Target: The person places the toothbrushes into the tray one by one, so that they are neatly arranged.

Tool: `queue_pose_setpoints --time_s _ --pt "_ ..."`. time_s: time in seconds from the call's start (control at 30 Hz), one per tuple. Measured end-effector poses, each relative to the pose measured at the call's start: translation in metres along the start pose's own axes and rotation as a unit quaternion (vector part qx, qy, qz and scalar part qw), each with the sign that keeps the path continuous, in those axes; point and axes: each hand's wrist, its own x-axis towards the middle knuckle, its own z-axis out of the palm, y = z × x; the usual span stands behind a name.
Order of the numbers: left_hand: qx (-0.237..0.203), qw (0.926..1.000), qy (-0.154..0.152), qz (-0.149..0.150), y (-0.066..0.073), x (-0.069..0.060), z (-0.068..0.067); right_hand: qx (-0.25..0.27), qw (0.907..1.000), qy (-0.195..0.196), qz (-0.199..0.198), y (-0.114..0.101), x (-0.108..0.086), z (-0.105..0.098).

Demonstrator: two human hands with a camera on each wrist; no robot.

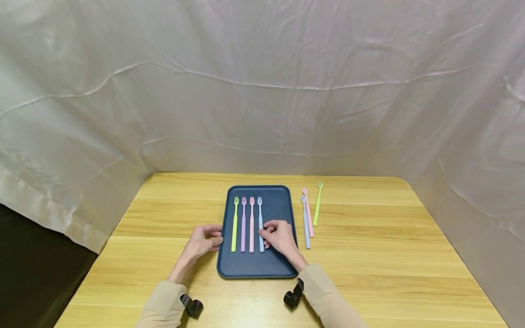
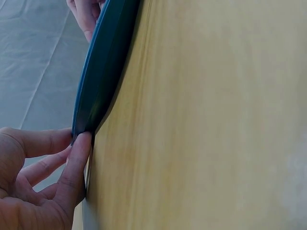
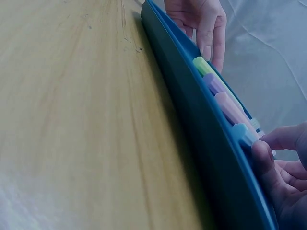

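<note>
A dark blue tray (image 1: 256, 269) lies on the table, bearing a row of toothbrushes with their heads toward the far end: yellow-green (image 1: 234, 228), purple (image 1: 243, 228), pink (image 1: 252, 228) and light blue (image 1: 260, 216). At the tray's left edge, my left hand (image 1: 203, 242) pinches the rim; the left wrist view shows its thumb and fingers meeting the tray wall (image 2: 103, 72). My right hand (image 1: 280, 237) reaches over the tray's right side and pinches the light blue toothbrush by its handle. In the right wrist view, finger and thumb sit at that handle's end (image 3: 243, 134).
Right of the tray, on the wooden table (image 1: 369, 255), lie three more toothbrushes: light blue (image 1: 306, 225), pink (image 1: 309, 218) and yellow-green (image 1: 317, 207). The blue and pink ones lie close together. Pale cloth (image 1: 262, 114) hangs behind the table and at its sides.
</note>
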Motion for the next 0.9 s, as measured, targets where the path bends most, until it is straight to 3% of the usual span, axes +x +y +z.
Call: queue_pose_setpoints --time_s 0.27,0.9 --pt "0.009 0.9997 0.012 -0.019 0.0002 0.0018 0.0023 0.009 0.9999 -0.006 0.004 0.001 0.0004 0.0005" --pt "0.008 0.9999 0.004 -0.011 -0.0005 0.0024 0.0021 0.011 0.9999 -0.006 0.008 0.0019 0.0008 0.0017"
